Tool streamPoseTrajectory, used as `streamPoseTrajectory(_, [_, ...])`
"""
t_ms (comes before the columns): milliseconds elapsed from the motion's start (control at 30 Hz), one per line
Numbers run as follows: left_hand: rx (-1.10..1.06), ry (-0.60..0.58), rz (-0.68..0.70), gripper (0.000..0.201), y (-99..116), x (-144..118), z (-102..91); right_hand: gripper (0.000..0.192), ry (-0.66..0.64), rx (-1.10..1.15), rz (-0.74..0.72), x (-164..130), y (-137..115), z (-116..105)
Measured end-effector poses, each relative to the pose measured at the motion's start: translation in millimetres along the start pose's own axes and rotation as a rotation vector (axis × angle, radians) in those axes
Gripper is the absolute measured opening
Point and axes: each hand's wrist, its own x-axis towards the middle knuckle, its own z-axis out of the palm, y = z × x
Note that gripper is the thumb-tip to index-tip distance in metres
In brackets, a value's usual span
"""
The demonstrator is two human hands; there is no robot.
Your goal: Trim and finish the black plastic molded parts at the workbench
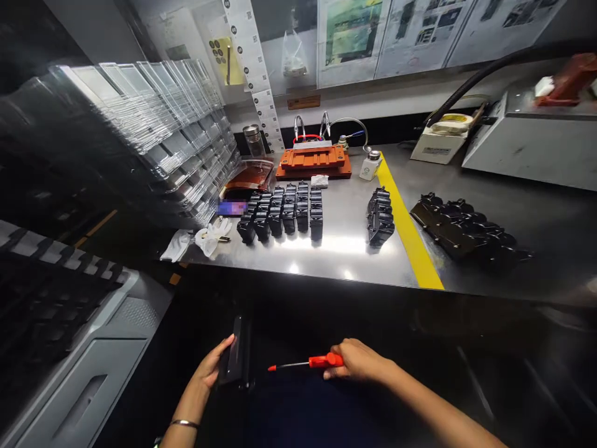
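While both hands stand short of the steel bench, the left hand grasps a black plastic part, thumb on its face, other fingers hidden; the right hand is wrapped round a red-handled screwdriver, its red tip aimed toward the part, apart from it. Likely faults: a skidding tip, through poor alignment, could score the part or jab the left hand; a slack thumb could drop the part, the bench lying beyond. Next: crumpled white gloves or cloths, bench's left edge; black moulded pieces, closely ranked, liable to topple together if knocked; yellow stripe, rightward. Rear: white dispenser bottle; orange fixture.
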Motion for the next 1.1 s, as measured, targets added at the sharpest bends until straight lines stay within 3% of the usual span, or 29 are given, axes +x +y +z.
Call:
streamPoseTrajectory(100, [-0.31, 0.036, -0.182, 0.02, -20, 10, 5.4, 0.049, -0.024, -0.043, -0.015, 14, -18, -2])
streamPoseTrajectory(200, [-0.486, 0.026, -0.201, 0.019, -9, 17, 12.0, 0.05, 0.043, -0.118, 0.044, 25, -28, -3])
streamPoseTrajectory(267, [-0.516, 0.067, -0.158, 0.021, 2, 20, 9.5, 0.054, -0.022, -0.125, -0.027, 29, -30, -3])
streamPoseTrajectory(367, [-0.354, 0.027, -0.129, 0.027, 12, 22, 1.0, 0.055, -0.061, -0.065, -0.007, 31, -30, -5])
streamPoseTrajectory(467, [-0.189, -0.032, -0.024, 0.041, 13, 25, -6.0, 0.052, 0.092, -0.049, 0.184, 30, -26, -9])
streamPoseTrajectory(533, [-0.091, -0.006, 0.136, 0.051, 14, 29, -10.1, 0.051, 0.097, -0.037, 0.202, 28, -22, -10])
streamPoseTrajectory(600, [0.089, 0.093, 0.326, 0.055, 16, 32, -14.1, 0.053, 0.042, -0.008, 0.156, 25, -19, -9])
streamPoseTrajectory(700, [0.529, 0.264, 0.552, 0.042, 19, 32, -17.7, 0.056, -0.005, 0.029, 0.11, 21, -15, -6])
streamPoseTrajectory(767, [0.793, 0.261, 0.695, 0.037, 19, 28, -16.5, 0.055, -0.011, 0.053, 0.109, 20, -12, -4])
streamPoseTrajectory(833, [0.925, 0.181, 0.819, 0.038, 20, 22, -12.5, 0.054, 0.002, 0.07, 0.135, 21, -7, -4])
streamPoseTrajectory(933, [0.904, 0.091, 0.855, 0.03, 23, 14, -4.8, 0.052, 0.028, 0.081, 0.178, 21, 0, -5])
streamPoseTrajectory(1000, [0.792, 0.124, 0.78, 0.027, 27, 11, -1.0, 0.052, 0.027, 0.098, 0.195, 18, 4, -6])
streamPoseTrajectory(1100, [0.523, 0.207, 0.629, 0.041, 40, 8, 3.1, 0.053, 0.004, 0.114, 0.185, 11, 8, -5])
